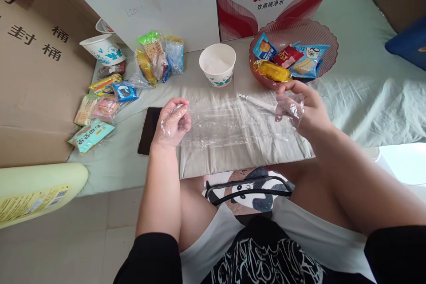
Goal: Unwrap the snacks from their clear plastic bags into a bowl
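A sheet of clear plastic film [219, 126] stretches between my two hands, low over the cloth. My left hand [175, 122] is closed on its left end, fingers curled in, above a dark phone [148, 131]. My right hand [304, 108] pinches the bunched right end. A slim white tool with a narrow dark tip, like a craft knife [256, 102], reaches from the right fingers toward the middle; whether they grip it or it lies beneath the film, I cannot tell. Beyond the film stands a white paper bowl [218, 65] with a blue-green leaf pattern.
A pink ribbed bowl [328, 49] holds several wrapped snacks at the back right. More wrapped snacks [95, 135] lie at the left, below paper bowls [103, 49]. White boxes [149, 4] stand behind. The green cloth's front edge [233, 169] is above my lap.
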Demonstrator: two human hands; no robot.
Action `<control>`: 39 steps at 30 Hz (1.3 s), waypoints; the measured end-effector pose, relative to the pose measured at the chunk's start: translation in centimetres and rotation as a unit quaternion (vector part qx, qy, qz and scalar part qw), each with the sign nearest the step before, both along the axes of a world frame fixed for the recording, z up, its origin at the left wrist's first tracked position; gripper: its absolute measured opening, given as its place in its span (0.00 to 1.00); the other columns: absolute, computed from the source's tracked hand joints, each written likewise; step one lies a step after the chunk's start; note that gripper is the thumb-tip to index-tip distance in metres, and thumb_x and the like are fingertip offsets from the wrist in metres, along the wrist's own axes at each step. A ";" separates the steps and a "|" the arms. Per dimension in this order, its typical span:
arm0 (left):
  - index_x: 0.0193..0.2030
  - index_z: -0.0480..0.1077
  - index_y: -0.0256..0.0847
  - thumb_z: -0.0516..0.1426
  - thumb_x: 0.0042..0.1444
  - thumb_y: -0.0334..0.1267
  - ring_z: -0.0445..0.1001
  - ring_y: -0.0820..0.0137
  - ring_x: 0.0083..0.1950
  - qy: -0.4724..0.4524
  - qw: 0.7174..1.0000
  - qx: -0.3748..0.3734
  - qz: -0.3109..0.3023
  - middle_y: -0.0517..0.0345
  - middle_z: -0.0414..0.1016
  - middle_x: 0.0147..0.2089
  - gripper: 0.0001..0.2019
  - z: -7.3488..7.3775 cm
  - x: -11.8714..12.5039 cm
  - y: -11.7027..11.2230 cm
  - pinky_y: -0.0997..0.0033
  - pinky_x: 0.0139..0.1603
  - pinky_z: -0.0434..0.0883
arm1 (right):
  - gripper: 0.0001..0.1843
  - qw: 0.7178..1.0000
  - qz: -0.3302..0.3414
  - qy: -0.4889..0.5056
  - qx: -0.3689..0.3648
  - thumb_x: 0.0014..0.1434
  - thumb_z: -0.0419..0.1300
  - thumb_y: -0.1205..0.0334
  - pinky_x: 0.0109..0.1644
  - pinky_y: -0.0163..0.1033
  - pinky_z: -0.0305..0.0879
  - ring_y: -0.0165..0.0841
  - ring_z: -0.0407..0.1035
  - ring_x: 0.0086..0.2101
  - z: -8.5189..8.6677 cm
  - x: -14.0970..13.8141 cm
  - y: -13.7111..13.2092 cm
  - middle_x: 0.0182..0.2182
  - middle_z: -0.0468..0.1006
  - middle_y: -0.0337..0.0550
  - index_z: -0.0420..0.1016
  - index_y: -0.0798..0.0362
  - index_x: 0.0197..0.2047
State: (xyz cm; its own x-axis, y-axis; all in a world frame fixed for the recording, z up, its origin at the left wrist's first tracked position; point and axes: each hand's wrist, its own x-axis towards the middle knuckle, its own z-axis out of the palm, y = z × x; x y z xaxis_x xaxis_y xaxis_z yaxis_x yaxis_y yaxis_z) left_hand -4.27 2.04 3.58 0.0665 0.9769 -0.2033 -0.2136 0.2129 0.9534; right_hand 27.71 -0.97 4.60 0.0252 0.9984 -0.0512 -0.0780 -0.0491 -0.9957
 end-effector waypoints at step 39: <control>0.52 0.73 0.48 0.70 0.41 0.35 0.71 0.79 0.25 -0.033 0.991 -0.075 -0.110 0.56 0.82 0.44 0.28 0.5 0.9 -0.1 0.83 0.17 0.53 | 0.14 0.875 0.388 0.086 -0.277 0.46 0.75 0.61 0.26 0.31 0.66 0.26 0.72 0.23 -1.5 -4.3 -1.7 0.27 0.81 0.36 0.76 0.52 0.33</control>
State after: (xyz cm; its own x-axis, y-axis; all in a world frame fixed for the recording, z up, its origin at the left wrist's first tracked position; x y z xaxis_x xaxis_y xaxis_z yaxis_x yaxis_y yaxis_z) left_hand -3.42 1.91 4.05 0.2919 0.8968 -0.3325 -0.2078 0.3988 0.8932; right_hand 23.44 -2.67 3.05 -0.7046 0.5326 -0.4689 0.0460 -0.6252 -0.7791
